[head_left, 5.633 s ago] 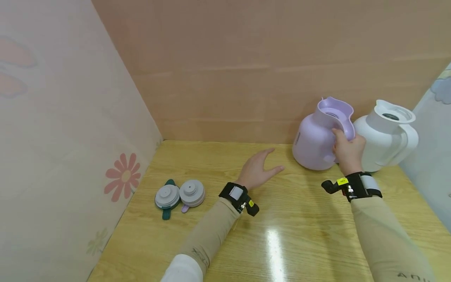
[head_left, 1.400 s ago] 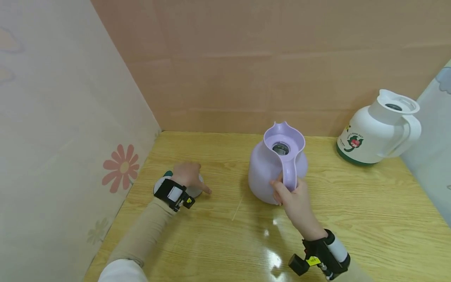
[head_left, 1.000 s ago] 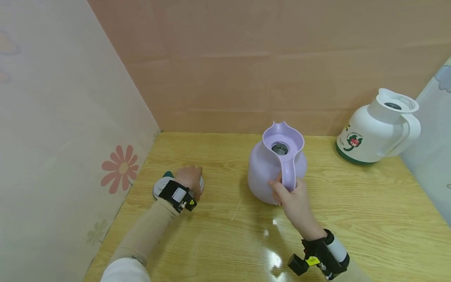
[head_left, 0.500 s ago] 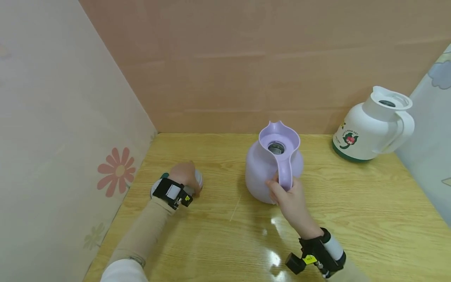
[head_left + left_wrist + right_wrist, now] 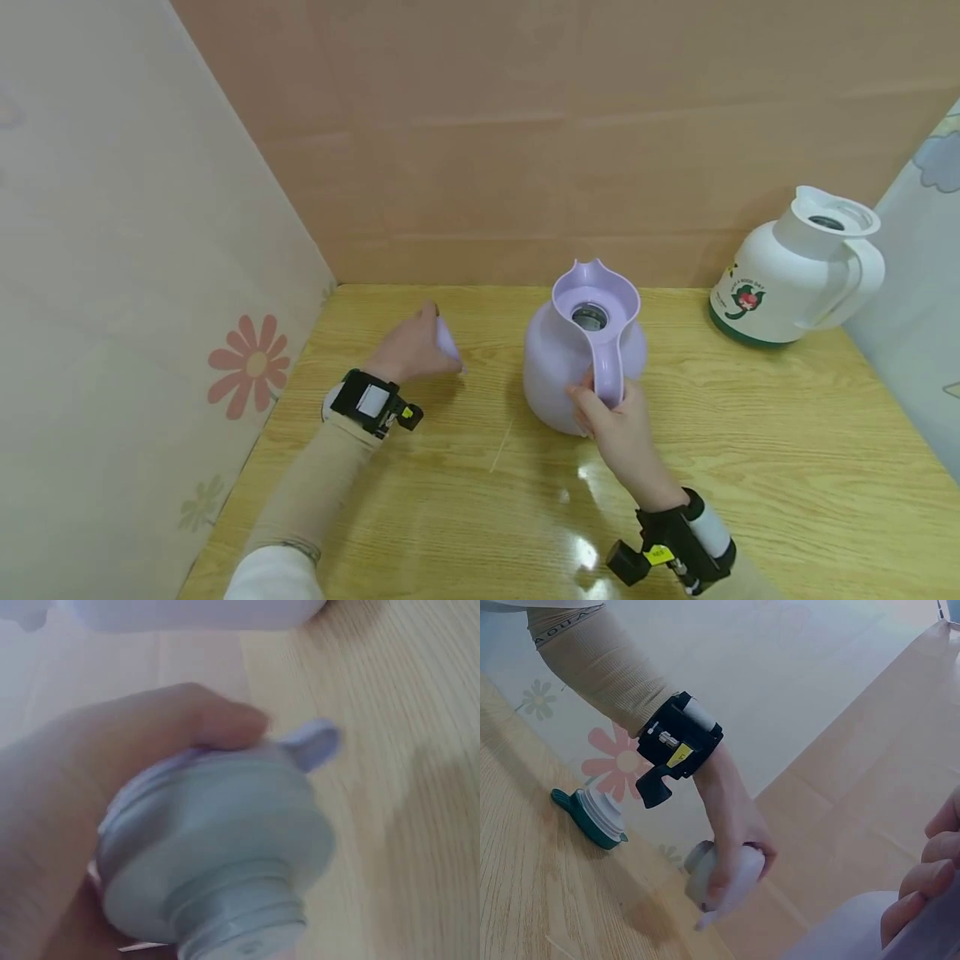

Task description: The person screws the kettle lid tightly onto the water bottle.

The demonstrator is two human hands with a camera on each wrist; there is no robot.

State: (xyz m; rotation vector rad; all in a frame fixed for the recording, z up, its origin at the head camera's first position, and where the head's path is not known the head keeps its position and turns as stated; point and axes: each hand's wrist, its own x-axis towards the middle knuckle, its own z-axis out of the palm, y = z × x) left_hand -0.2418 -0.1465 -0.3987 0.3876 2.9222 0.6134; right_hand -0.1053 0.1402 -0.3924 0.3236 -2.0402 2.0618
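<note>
A slip looks like the chief risk at the wooden table, where a lilac lid hangs tilted in the air at left, its pale stepped plug uncovered: held only by its rounded edge, it could roll out of the fingers and drop if the grip loosens or the wrist turns sharply. The lilac jug stands upright near the middle, its mouth uncovered, and a hard tug on the handle could tip it toward the near side. A green-rimmed lid lies on the table at far left, and a low sweep of the left arm could knock it. The person's left hand is closed about the lilac lid, thumb and fingers clamped on its edge, apart from the jug; some fingertips are hidden from us. The right hand is wrapped around the jug's handle at its lower part. At far right, untouched, stands a white jug, well apart from both hands.
</note>
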